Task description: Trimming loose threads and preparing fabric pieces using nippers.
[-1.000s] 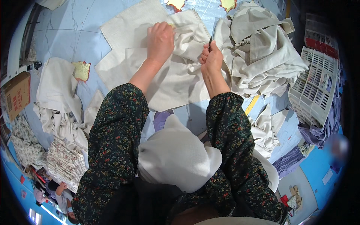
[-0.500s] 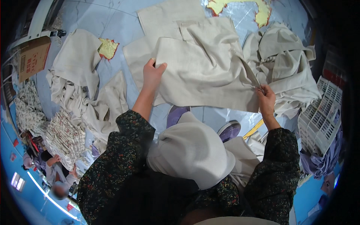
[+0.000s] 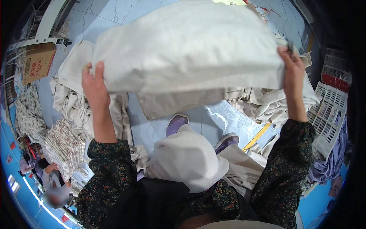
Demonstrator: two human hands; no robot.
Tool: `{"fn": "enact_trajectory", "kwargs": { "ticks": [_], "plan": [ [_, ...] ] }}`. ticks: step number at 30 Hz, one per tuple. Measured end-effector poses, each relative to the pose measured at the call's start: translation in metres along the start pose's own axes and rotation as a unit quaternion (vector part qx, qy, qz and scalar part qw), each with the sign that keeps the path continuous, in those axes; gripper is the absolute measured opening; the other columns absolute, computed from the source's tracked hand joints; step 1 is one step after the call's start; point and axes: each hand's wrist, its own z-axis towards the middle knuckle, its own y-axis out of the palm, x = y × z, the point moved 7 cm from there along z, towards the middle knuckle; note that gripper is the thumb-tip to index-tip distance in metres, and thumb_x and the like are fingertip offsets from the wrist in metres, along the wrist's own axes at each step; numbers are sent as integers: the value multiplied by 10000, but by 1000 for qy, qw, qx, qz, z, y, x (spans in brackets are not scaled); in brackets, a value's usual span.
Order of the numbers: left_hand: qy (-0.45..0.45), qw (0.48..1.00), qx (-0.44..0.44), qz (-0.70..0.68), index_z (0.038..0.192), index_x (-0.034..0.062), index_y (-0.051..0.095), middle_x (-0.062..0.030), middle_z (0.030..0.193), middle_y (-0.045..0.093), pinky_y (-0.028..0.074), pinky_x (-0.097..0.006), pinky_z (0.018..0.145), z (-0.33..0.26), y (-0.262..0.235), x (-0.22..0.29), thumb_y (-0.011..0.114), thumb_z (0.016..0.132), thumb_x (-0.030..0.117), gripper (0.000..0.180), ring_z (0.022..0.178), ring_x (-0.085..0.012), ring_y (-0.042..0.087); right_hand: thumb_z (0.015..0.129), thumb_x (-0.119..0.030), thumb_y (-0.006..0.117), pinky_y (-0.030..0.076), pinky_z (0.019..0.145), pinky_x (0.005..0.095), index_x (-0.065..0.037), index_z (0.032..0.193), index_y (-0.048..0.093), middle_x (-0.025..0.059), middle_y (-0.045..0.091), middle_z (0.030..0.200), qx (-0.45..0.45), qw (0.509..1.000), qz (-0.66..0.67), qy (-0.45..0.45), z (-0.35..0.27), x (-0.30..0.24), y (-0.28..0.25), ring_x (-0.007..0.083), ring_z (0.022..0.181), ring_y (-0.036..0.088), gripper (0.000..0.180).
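A large piece of cream fabric [image 3: 190, 49] is stretched wide and lifted between my two hands, billowing and slightly blurred. My left hand [image 3: 96, 87] pinches its left near corner between thumb and fingers. At the right edge my right hand [image 3: 292, 68] grips the same fabric; a small dark thing [image 3: 290, 46] shows at its fingertips, too blurred to name. Beneath the raised fabric, another flat beige fabric piece [image 3: 164, 105] pokes out on the floor. The raised fabric hides most of what lies under it.
Rumpled cream fabric heaps lie at left [image 3: 70, 95] and right [image 3: 263, 105]. A cardboard box [image 3: 39, 63] stands far left, above folded floral cloth [image 3: 65, 141]. White plastic crates [image 3: 328, 118] line the right side. My purple shoes [image 3: 177, 124] are on the tiled floor. Another person [image 3: 53, 181] is at lower left.
My hands have moved apart, the left going left and the right going up and right. The fabric between them has risen and spread wider, uncovering a beige piece below.
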Motion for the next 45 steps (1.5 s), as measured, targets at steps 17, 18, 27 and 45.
{"fn": "enact_trajectory", "kwargs": {
  "ticks": [17,18,27,45],
  "plan": [
    [-21,926,-13,376,1334,-69,473,-201,1141,612,484,-372,901,-49,9,-222,644,898,172,527,1006,-287,603,838,-273,717,532,690,399,-126,1042,653,99,711,872,46,831,-530,-161,-35,72,-79,305,806,690,260],
    [-5,939,-10,344,1329,-56,489,-180,1108,616,484,-357,897,-50,15,-215,629,900,154,497,983,-265,602,846,-317,726,529,673,383,-117,1039,656,105,707,849,109,841,-525,-76,-33,57,-110,289,772,692,286],
    [15,963,-254,90,1123,-24,654,-98,1048,666,512,-295,877,-77,177,-143,594,967,100,208,984,-154,632,817,-155,785,289,460,216,-47,744,676,-22,546,620,207,975,-57,66,-13,61,-195,49,514,431,169],
    [-299,783,-490,-241,1482,106,442,-124,1369,578,462,-389,953,-78,258,-117,162,957,758,882,1235,-229,542,760,-117,626,478,535,431,-107,852,602,60,637,784,-405,657,-586,-247,-188,61,40,284,646,655,96]
  ]
}}
